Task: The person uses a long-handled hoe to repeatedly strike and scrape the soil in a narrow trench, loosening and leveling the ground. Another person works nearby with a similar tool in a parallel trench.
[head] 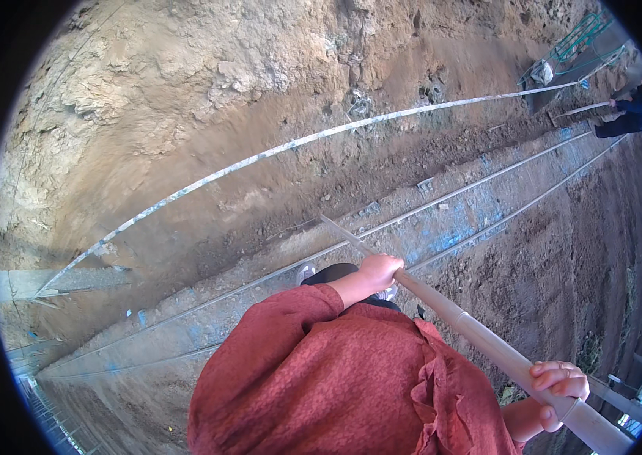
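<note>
My left hand (381, 272) is closed around a long pole (489, 335), in front of my waist. The pole looks like bamboo, with ringed joints along it. Farther up its thick end, at the lower right, my right hand (561, 389) grips it with the fingers wrapped over. From there the pole slants past my red shirt (321, 381) toward the upper left. Its thin far end (326, 220) reaches over the soil beside a walkway; whether a tool head is fixed there cannot be made out.
The walkway (463, 222), stained blue and edged by two long rails, runs diagonally under my feet. Beyond it a pale pipe (298, 142) stretches before an earthen wall (184, 74). At the upper right a person in dark clothes (634, 111) holds a long handle near a green hose (580, 37).
</note>
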The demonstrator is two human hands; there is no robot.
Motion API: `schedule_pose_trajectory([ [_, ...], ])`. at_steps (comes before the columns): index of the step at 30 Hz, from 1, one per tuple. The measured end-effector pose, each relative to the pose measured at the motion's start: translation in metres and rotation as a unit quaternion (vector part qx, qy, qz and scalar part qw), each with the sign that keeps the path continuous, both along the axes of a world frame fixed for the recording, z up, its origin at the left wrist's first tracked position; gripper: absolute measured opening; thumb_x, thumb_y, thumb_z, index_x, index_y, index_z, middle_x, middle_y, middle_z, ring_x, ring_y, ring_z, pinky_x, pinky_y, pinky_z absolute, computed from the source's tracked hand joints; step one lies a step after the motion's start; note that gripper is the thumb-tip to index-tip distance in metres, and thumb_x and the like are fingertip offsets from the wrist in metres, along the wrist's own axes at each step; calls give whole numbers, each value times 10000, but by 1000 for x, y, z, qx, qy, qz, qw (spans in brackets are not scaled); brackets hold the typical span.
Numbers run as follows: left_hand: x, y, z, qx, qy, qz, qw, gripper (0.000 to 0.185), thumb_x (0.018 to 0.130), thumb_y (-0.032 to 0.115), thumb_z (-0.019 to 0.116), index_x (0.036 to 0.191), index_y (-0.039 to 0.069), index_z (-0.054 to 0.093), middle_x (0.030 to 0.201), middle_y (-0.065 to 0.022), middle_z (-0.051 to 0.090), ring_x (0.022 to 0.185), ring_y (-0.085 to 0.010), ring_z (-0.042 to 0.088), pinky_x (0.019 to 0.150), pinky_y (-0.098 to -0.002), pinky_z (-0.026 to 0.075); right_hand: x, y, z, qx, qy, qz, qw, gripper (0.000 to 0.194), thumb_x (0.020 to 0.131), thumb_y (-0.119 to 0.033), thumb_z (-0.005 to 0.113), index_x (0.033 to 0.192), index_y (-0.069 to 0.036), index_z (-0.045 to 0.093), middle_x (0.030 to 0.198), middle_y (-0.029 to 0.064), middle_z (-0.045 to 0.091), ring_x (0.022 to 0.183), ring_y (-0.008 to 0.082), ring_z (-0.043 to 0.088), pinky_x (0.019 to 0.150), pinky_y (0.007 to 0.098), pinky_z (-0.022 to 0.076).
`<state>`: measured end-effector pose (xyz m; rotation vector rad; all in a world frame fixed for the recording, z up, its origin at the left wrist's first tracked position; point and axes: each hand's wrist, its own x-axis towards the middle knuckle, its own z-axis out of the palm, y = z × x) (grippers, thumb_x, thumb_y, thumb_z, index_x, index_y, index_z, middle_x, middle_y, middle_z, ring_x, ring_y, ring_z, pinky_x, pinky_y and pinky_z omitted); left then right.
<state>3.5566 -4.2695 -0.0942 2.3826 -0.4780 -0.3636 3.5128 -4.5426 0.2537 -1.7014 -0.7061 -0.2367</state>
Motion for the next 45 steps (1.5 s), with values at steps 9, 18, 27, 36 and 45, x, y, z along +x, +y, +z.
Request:
schedule_pose_trajectory([
  [9,88,4,-46,-91,-57,82,991,73,730,92,600,794,128,595,786,-85,634,832,-301,614,733,-407,487,49,35,-21,-85,-21,87,992,286,680,-174,718,806,-61,488,746,144,661,743,312,689,648,400,576],
  [18,138,36,-71,-80,-7,87,993,70,744,96,593,807,116,614,796,-83,635,846,-286,614,724,-392,489,105,85,-34,-119,2,100,988,302,642,-153,714,829,-45,502,758,168,661,771,327,687,713,421,560],
  [27,153,51,-86,-81,8,79,993,59,755,125,580,802,119,616,804,-80,640,825,-290,618,713,-399,495,125,120,-29,-138,41,46,988,284,668,-181,698,819,-51,496,723,160,655,720,316,687,629,395,568],
  [36,126,11,-12,-30,118,-76,990,95,787,147,545,854,133,611,830,-92,656,817,-309,645,694,-433,505,83,93,23,-127,39,-146,980,342,694,-285,699,799,-55,469,656,110,614,632,272,658,615,355,551],
  [45,157,35,-1,-48,69,9,996,83,778,102,567,825,113,635,871,-92,661,898,-289,629,756,-408,510,100,97,-1,-52,-22,-120,991,347,698,-263,731,782,-47,473,630,131,619,605,259,666,596,359,576],
])
